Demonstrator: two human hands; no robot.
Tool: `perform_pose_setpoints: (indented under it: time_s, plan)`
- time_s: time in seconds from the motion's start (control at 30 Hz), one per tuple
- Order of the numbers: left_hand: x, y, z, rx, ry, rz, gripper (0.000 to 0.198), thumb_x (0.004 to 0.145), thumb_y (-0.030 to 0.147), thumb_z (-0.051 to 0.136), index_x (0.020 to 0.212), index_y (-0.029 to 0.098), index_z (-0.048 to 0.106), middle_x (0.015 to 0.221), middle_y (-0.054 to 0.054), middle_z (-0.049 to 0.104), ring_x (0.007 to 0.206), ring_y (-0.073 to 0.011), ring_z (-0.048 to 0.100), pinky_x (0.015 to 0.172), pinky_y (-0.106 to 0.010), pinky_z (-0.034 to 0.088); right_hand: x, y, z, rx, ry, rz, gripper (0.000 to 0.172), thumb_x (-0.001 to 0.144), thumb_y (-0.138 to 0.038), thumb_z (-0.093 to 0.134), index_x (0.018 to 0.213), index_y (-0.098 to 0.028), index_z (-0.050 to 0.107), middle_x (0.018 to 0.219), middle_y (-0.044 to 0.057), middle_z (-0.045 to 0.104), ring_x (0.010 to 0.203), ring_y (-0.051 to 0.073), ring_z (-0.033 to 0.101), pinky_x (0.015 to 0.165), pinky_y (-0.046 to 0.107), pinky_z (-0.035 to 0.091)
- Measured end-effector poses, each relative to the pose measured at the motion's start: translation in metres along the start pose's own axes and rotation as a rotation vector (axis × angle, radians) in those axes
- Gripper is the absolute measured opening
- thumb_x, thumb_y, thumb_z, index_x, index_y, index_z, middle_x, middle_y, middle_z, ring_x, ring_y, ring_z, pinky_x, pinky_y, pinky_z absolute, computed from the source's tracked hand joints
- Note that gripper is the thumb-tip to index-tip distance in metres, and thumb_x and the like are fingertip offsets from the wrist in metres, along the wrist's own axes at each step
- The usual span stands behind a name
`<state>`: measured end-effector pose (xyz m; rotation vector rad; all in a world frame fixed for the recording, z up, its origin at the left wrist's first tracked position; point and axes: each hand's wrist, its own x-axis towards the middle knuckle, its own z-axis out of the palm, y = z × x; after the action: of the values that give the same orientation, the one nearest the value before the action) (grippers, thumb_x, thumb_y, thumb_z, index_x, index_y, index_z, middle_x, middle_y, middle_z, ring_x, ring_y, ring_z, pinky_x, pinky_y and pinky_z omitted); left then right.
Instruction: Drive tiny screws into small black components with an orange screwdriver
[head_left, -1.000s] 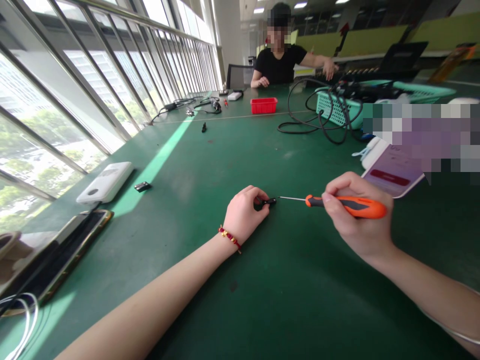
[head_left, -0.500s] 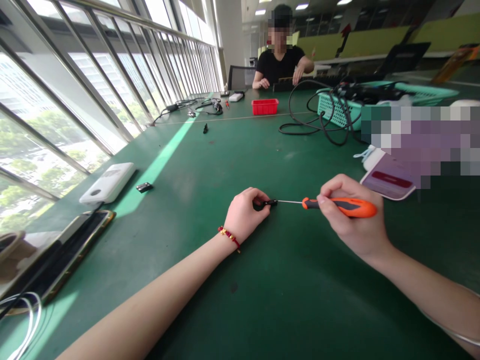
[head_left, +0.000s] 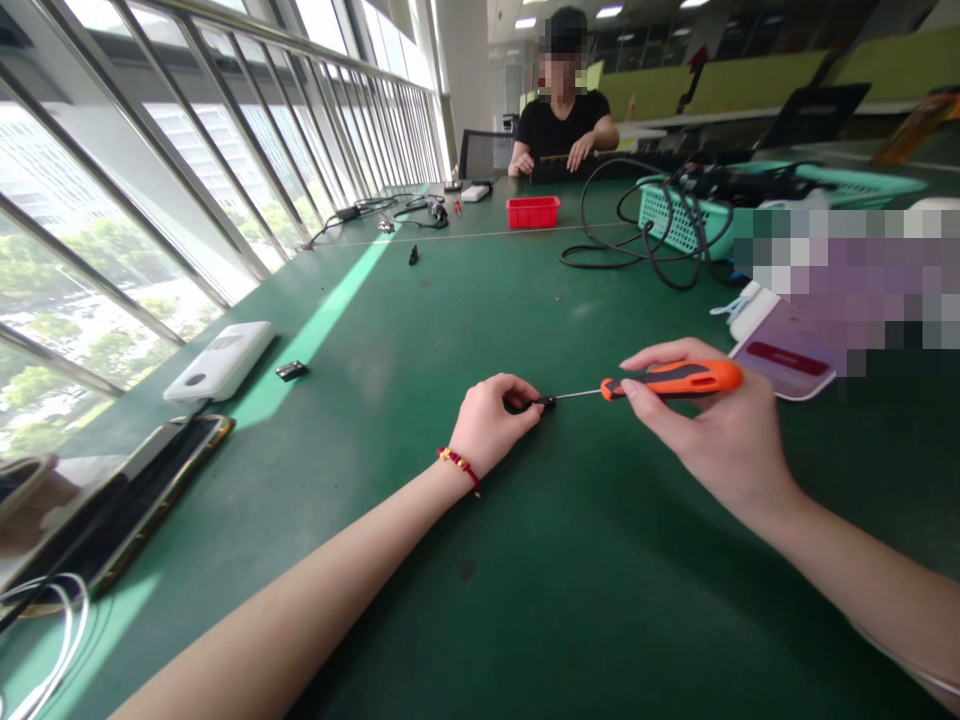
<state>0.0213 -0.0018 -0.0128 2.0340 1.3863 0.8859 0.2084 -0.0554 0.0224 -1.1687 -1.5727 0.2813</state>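
My left hand (head_left: 496, 420) rests on the green tabletop (head_left: 420, 330), its fingers closed on a small black part (head_left: 549, 402). Most of that part is hidden by the fingers, so its kind is unclear. From the right, my right hand (head_left: 720, 430) holds a screwdriver (head_left: 675, 379) with an orange and dark grey handle, thumb below and fingers above and behind it. The thin metal shaft points left, and its tip meets the end of the black part. The handle sits a little higher than the tip.
At left lie a white power bank (head_left: 220, 360), a small black piece (head_left: 292, 371) and a phone (head_left: 169, 490). A red bin (head_left: 532, 212), another black piece (head_left: 413, 255) and a teal basket (head_left: 679, 220) with cables are farther back. A purple-screened phone (head_left: 795, 350) lies right. A person (head_left: 562, 125) sits opposite.
The screwdriver's handle has risen and tilted up slightly, and my right hand's fingers have loosened and shifted along it. My left hand keeps its hold on the black part.
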Motion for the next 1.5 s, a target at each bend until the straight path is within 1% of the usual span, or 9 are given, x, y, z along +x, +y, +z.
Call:
perform_pose_setpoints:
  time_s: [0.13,0.33,0.6,0.77,0.83,0.97,1.07,1.27,1.5]
  plan:
    - [-0.001,0.001,0.001,0.008,0.012,0.004,0.008,0.068,0.021,0.061,0.073,0.016,0.065,0.073,-0.002,0.068,0.065,-0.0118,0.059,0.062,-0.023,0.048,-0.001,0.007,0.002,0.131,0.028,0.012,0.025,0.078,-0.029,0.058,0.102,-0.024,0.052,0.075,0.001,0.056,0.062,0.015,0.057,0.060,0.030,0.048]
    - [-0.003,0.003,0.001,0.058,0.028,0.038,0.007,0.066,0.017,0.060,0.072,0.016,0.065,0.073,-0.001,0.066,0.065,-0.0115,0.057,0.062,-0.023,0.048,-0.006,0.002,0.000,0.128,-0.043,0.102,0.017,0.083,-0.034,0.052,0.095,-0.023,0.055,0.049,-0.007,0.039,0.037,0.009,0.038,0.039,0.023,0.033]
    - [-0.004,0.002,0.002,0.084,0.034,0.060,0.009,0.066,0.014,0.060,0.073,0.016,0.064,0.074,-0.001,0.065,0.066,-0.0117,0.057,0.063,-0.023,0.047,-0.004,0.008,0.003,0.168,0.039,-0.029,0.035,0.075,-0.028,0.061,0.107,-0.023,0.046,0.086,0.003,0.053,0.067,0.016,0.056,0.063,0.032,0.048]
    - [-0.004,0.003,0.002,0.115,0.043,0.095,0.009,0.066,0.013,0.059,0.073,0.017,0.064,0.076,-0.001,0.064,0.069,-0.0124,0.057,0.063,-0.024,0.047,-0.006,-0.003,0.001,0.040,-0.011,0.034,0.022,0.081,-0.034,0.055,0.098,-0.021,0.051,0.048,-0.007,0.040,0.040,0.010,0.039,0.047,0.027,0.040]
    - [-0.005,0.003,0.002,0.123,0.046,0.109,0.009,0.067,0.013,0.059,0.073,0.017,0.063,0.077,-0.001,0.064,0.069,-0.0126,0.057,0.064,-0.024,0.047,-0.007,-0.006,0.000,0.000,-0.025,0.038,0.015,0.080,-0.032,0.057,0.091,-0.021,0.054,0.045,-0.007,0.040,0.038,0.010,0.038,0.044,0.026,0.039]
    - [-0.006,0.002,0.003,0.131,0.049,0.118,0.008,0.067,0.013,0.059,0.073,0.017,0.062,0.077,-0.001,0.063,0.070,-0.0130,0.057,0.063,-0.024,0.046,-0.007,0.000,0.003,0.062,0.050,-0.067,0.030,0.073,-0.024,0.063,0.100,-0.024,0.051,0.071,0.000,0.054,0.055,0.014,0.053,0.057,0.030,0.048]
    - [-0.006,0.002,0.003,0.133,0.046,0.126,0.008,0.067,0.013,0.058,0.072,0.017,0.062,0.077,0.000,0.063,0.070,-0.0134,0.058,0.064,-0.025,0.046,-0.005,0.004,0.004,0.109,0.055,-0.094,0.041,0.071,-0.024,0.065,0.108,-0.025,0.047,0.082,0.002,0.056,0.063,0.016,0.056,0.059,0.031,0.049]
    - [-0.005,0.002,0.003,0.125,0.047,0.136,0.008,0.067,0.013,0.058,0.072,0.017,0.062,0.077,0.000,0.063,0.070,-0.0132,0.058,0.064,-0.025,0.047,-0.010,-0.006,0.001,-0.038,-0.041,-0.076,0.012,0.078,-0.028,0.060,0.088,-0.024,0.055,0.045,-0.007,0.043,0.037,0.010,0.042,0.041,0.025,0.037]
    - [-0.006,0.002,0.003,0.124,0.052,0.130,0.006,0.067,0.013,0.058,0.071,0.017,0.060,0.076,0.000,0.062,0.069,-0.0130,0.057,0.063,-0.025,0.046,-0.009,0.003,0.006,0.047,0.060,-0.157,0.041,0.071,-0.024,0.065,0.108,-0.025,0.049,0.082,0.003,0.056,0.073,0.018,0.059,0.065,0.032,0.050]
